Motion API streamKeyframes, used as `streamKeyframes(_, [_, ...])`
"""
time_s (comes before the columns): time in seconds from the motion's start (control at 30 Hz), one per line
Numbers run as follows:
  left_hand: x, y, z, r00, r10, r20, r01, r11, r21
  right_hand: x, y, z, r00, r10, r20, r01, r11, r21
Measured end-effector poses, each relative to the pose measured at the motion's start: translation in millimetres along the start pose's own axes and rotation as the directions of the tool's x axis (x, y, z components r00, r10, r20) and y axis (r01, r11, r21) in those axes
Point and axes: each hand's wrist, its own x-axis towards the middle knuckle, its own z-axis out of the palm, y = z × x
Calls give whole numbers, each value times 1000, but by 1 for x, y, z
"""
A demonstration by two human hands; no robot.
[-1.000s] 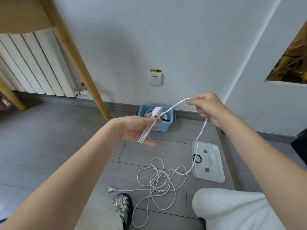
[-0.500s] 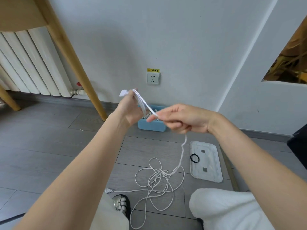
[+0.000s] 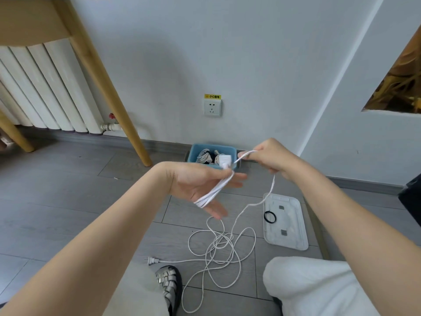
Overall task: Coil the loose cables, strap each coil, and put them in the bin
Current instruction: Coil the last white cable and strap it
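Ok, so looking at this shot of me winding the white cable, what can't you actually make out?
Head view only:
- How many turns sit on the left hand: the strands of the white cable bunch together.
- What lies in the blue bin: its wall, the cable's white end block and the right hand cover part of it.
- The yellow label above the wall socket: print too small.
- The table: cut off by the top and left edges.
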Motion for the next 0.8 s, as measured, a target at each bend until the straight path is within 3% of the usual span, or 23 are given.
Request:
streamKeyframes(0.07, [3,-6,-4,983,-38,-178,19,994,-105,-1,-6,1,999,-34,5,34,995,93])
streamKeyframes(0.1, [3,-7,-7,962,-3,-273,-47,983,-176,-3,-9,2,998,-62,21,58,988,140])
streamKeyframes(0.13, [2,-6,-12,947,36,-320,-162,913,-375,-4,-14,2,995,-96,40,87,979,183])
streamKeyframes(0.17, [-1,-2,-20,937,54,-346,-273,732,-624,-6,-18,3,989,-136,54,120,967,225])
streamKeyframes(0.2, [1,-3,-30,913,97,-397,-377,578,-724,-7,-22,3,983,-173,61,152,954,259])
streamKeyframes(0.23, [3,-2,-37,876,83,-476,-424,603,-675,-9,-27,4,977,-205,66,178,940,292])
streamKeyframes(0.27, [4,-1,-39,874,78,-479,-380,722,-578,-12,-31,5,969,-234,76,198,926,322])
streamKeyframes(0.33, [8,3,-44,826,65,-560,-399,769,-499,-16,-36,5,955,-277,105,221,901,373])
streamKeyframes(0.47, [6,15,-47,693,93,-714,-542,721,-432,-19,-37,4,929,-302,212,207,902,379])
streamKeyframes(0.57, [-1,23,-46,605,137,-784,-671,618,-409,-24,-34,4,854,-263,448,154,952,265])
streamKeyframes(0.63, [-6,30,-36,618,286,-733,-736,537,-411,-28,-31,9,767,-177,617,106,983,150])
streamKeyframes(0.7, [-9,39,-19,678,464,-570,-732,497,-465,-31,-25,18,679,-78,730,79,996,33])
streamKeyframes(0.77, [-11,46,-2,763,539,-357,-644,595,-481,-29,-18,26,653,36,756,60,993,-99])
streamKeyframes(0.8, [-10,46,4,808,534,-250,-586,684,-435,-27,-14,27,678,93,729,53,983,-174])
